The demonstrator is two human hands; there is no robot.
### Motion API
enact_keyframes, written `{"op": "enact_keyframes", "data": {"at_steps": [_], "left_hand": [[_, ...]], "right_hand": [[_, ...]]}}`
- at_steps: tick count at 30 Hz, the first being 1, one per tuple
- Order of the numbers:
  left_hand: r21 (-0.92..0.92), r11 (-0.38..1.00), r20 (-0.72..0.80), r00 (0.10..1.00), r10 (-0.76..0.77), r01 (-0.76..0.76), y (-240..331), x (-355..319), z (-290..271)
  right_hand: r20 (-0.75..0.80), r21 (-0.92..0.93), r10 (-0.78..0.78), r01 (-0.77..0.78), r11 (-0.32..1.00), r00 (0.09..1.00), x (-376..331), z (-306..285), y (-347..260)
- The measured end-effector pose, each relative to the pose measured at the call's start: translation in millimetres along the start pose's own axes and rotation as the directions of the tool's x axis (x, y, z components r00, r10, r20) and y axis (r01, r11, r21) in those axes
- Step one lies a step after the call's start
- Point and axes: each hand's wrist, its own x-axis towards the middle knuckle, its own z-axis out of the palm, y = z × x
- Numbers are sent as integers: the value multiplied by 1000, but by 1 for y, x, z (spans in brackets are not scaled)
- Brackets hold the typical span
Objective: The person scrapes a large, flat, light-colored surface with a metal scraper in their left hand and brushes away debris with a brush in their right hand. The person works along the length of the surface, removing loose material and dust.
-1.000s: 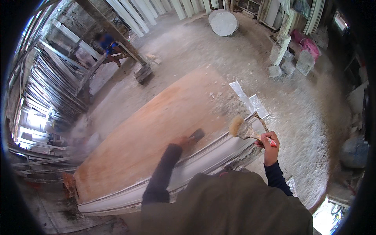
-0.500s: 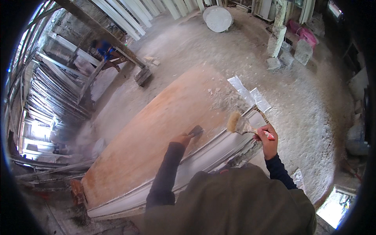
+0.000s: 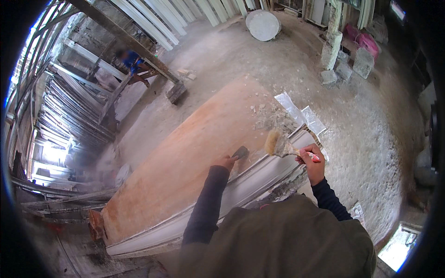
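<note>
My right hand (image 3: 313, 161) is closed round the red handle of a wide paintbrush (image 3: 277, 144). Its pale bristles point left, over the far right part of an orange-brown board (image 3: 185, 153). In my left hand (image 3: 225, 162) is a dark, flat-bladed tool that looks like a scraper (image 3: 240, 152), held low over the same board. Along the board's near edge runs a long white moulding (image 3: 204, 211) with lengthwise ridges. Broken white crumbs (image 3: 273, 116) lie at the board's far right end.
Silvery plastic strips (image 3: 300, 114) lie beyond the moulding's right end. A wooden post (image 3: 134, 51) slants down at the far left, near a seated person in blue (image 3: 133, 61). A round white drum (image 3: 263, 25) and stone blocks (image 3: 364, 62) stand farther back.
My left hand has moved right and slightly up over the board with the scraper. The brush has shifted slightly left. The whole view has also shifted a little.
</note>
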Motion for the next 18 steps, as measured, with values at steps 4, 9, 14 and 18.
{"op": "enact_keyframes", "data": {"at_steps": [4,9,14,18], "left_hand": [[-31,993,7,994,-113,113,-12,-11,1],[75,997,27,1000,7,-9,4,-3,10],[121,989,-3,996,86,-85,25,31,19],[5,999,-35,999,40,-40,44,20,-5]], "right_hand": [[-10,12,8,-8,1000,1000,-3,-1,-5],[6,8,2,-2,1000,1000,-1,-6,1],[-6,30,21,-21,999,1000,6,0,8],[13,-47,23,-22,999,1000,28,13,16]]}}
